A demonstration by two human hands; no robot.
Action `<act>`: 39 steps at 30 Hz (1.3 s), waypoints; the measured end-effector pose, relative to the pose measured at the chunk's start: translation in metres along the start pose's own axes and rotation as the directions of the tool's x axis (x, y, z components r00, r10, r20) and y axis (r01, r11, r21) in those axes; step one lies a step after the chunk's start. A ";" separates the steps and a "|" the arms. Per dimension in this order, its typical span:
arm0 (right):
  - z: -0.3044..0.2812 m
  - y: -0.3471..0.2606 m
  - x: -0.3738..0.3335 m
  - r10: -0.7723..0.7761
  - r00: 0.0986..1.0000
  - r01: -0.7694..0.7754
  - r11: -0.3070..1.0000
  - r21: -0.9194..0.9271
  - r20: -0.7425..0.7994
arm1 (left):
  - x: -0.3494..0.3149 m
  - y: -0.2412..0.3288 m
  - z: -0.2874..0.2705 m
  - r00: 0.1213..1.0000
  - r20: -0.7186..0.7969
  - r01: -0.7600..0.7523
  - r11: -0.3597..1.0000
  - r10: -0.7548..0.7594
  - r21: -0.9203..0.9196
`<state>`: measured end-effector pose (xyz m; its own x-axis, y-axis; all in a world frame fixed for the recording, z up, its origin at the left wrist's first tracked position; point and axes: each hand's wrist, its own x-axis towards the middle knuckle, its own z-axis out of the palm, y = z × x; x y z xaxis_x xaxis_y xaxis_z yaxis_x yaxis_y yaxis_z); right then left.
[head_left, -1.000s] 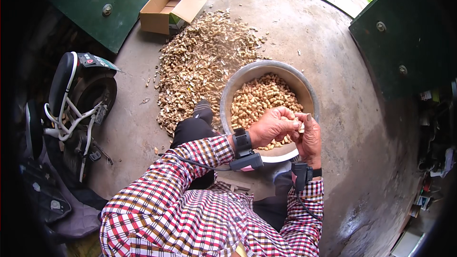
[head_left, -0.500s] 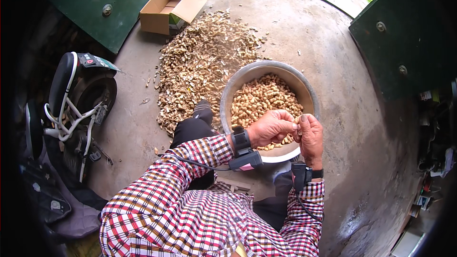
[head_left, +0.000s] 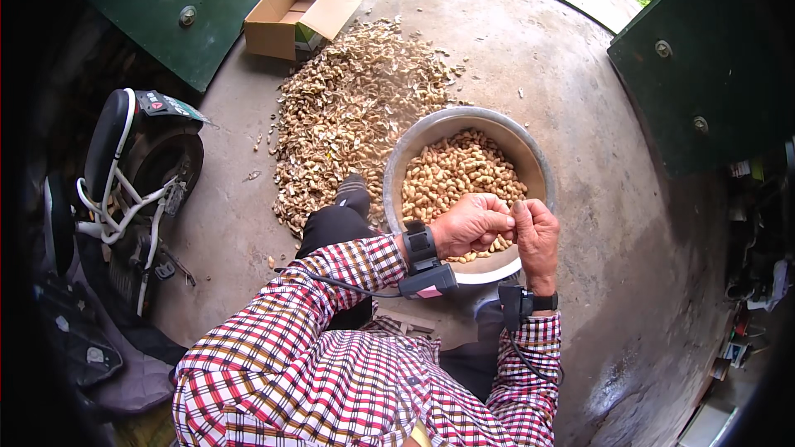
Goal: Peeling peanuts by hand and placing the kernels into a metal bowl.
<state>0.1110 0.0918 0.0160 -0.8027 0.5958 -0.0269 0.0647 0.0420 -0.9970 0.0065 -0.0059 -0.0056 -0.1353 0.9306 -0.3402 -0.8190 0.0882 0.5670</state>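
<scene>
Over the near right part of a wide metal basin, my two hands meet at the fingertips. My left hand is closed, its thumb and bent fingers pressed together. Against it, my right hand pinches with thumb and forefinger. Whatever sits between the fingertips is too small and covered to make out. Unshelled peanuts fill much of the basin below. To the basin's left, a broad heap of peanut shells is spread over the floor. Both wrists carry black straps with small boxes and cables.
A cardboard box, its top open, stands behind the heap. On the left is a small wheeled vehicle with a black seat and white frame. Green metal doors flank the opening. My dark shoe rests at the shells' edge.
My right hand has tilted slightly, its fingertips shifting a little left against my left hand's. Otherwise my left hand, the basin and the heap look the same.
</scene>
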 end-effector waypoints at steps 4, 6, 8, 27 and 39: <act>0.004 0.005 -0.001 -0.014 0.999 0.013 1.000 -0.023 -0.033 | -0.001 -0.002 -0.001 1.000 0.008 -0.013 0.999 0.013 -0.047; 0.007 0.005 -0.001 -0.019 0.997 0.018 1.000 -0.021 -0.077 | -0.002 -0.002 -0.001 1.000 0.009 -0.010 0.998 0.010 -0.064; 0.007 0.012 0.001 -0.060 0.993 0.054 0.997 -0.063 -0.100 | -0.003 -0.002 -0.001 1.000 0.010 -0.007 0.997 0.008 -0.082; 0.014 0.002 0.004 -0.074 0.988 0.070 0.997 -0.029 -0.139 | -0.001 -0.003 -0.003 0.997 0.071 0.030 0.974 -0.014 -0.225; 0.027 0.001 0.011 -0.148 0.948 0.103 0.980 -0.167 -0.282 | 0.002 -0.001 0.003 0.997 0.032 -0.057 0.948 0.071 -0.314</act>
<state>0.0862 0.0769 0.0130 -0.6032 0.7848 0.1423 0.0798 0.2369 -0.9682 0.0088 -0.0036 -0.0047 -0.1752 0.9452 -0.2755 -0.9436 -0.0814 0.3210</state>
